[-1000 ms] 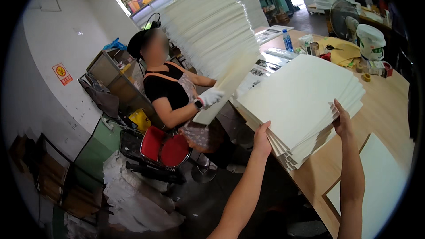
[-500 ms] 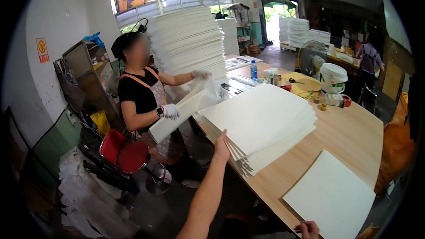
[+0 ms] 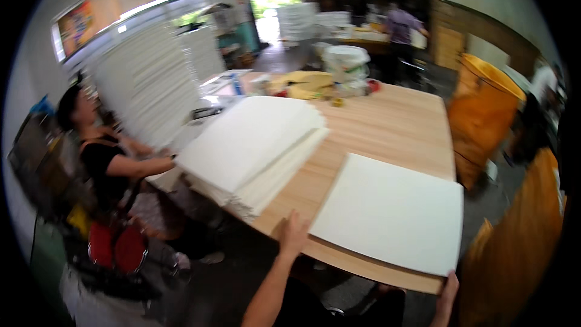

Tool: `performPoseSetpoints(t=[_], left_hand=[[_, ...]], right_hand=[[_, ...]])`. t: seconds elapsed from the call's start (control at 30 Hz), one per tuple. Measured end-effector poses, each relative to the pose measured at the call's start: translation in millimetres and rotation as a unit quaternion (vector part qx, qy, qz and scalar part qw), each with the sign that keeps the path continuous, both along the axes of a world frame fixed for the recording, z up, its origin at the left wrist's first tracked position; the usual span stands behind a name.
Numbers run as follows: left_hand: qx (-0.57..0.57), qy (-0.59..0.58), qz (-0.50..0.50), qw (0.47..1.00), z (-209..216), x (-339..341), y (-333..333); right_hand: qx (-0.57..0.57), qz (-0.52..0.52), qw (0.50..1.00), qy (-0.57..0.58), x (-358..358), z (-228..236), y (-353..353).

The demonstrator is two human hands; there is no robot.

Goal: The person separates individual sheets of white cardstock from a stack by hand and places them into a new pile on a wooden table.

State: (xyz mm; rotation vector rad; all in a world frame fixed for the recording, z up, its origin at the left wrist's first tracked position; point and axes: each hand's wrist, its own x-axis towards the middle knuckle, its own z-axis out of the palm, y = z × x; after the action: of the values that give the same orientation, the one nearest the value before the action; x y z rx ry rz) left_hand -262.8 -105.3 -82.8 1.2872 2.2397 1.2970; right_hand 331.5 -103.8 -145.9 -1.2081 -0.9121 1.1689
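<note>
A large white sheet (image 3: 387,217), or a thin stack of them, lies flat on the near right part of the wooden table. My left hand (image 3: 295,234) is beside its left near corner, fingers stretched and slightly blurred, holding nothing. At the right near corner my right hand (image 3: 446,297) touches the edge with its fingers extended; part of it is hidden. Left of the sheet rests a thick, fanned stack of white sheets (image 3: 251,139), its edges overhanging the table's left side. Neither hand touches that stack.
A co-worker (image 3: 112,157) stands at the table's left, arms reaching toward the stack. Tall white piles (image 3: 145,82) rise behind. A white bucket (image 3: 346,65) and tape rolls sit at the table's far end. An orange sack (image 3: 481,121) stands to the right, beyond the wooden table (image 3: 399,127).
My view has swung right. My left hand has let go of the thick stack and come over beside the single sheet; my right hand has moved to that sheet's right near corner.
</note>
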Motion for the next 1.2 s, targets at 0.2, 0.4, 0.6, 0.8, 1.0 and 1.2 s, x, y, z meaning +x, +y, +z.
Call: performPoseSetpoints(t=[0.2, 0.4, 0.6, 0.8, 1.0, 1.2], left_hand=[[0.011, 0.139, -0.018, 0.99, -3.7, 44.6, 18.6], [-0.004, 0.125, 0.047, 0.991, -4.3, 44.9, 5.3], [0.098, 0.169, -0.012, 0.981, 47.9, 103.8, 20.3], [0.212, 0.164, -0.533, 0.803, 104.6, 273.7, 59.2], [0.155, 0.062, -0.572, 0.803, 62.5, 289.7, 72.7], [0.149, -0.043, -0.551, 0.82, 49.8, 287.7, 72.5]], right_hand=[[-0.066, -0.14, 0.95, -0.27, -59.3, 62.1, -17.3], [-0.08, -0.056, 0.906, -0.411, -50.5, 88.4, -31.8], [-0.039, -0.042, 0.924, -0.378, -33.3, 65.1, -29.2], [-0.083, -0.01, 0.966, -0.244, -21.8, 59.9, -27.7], [-0.111, 0.077, 0.928, -0.348, -1.8, 113.4, -19.6], [0.068, -0.074, 0.856, -0.506, -73.3, 173.3, 10.2]])
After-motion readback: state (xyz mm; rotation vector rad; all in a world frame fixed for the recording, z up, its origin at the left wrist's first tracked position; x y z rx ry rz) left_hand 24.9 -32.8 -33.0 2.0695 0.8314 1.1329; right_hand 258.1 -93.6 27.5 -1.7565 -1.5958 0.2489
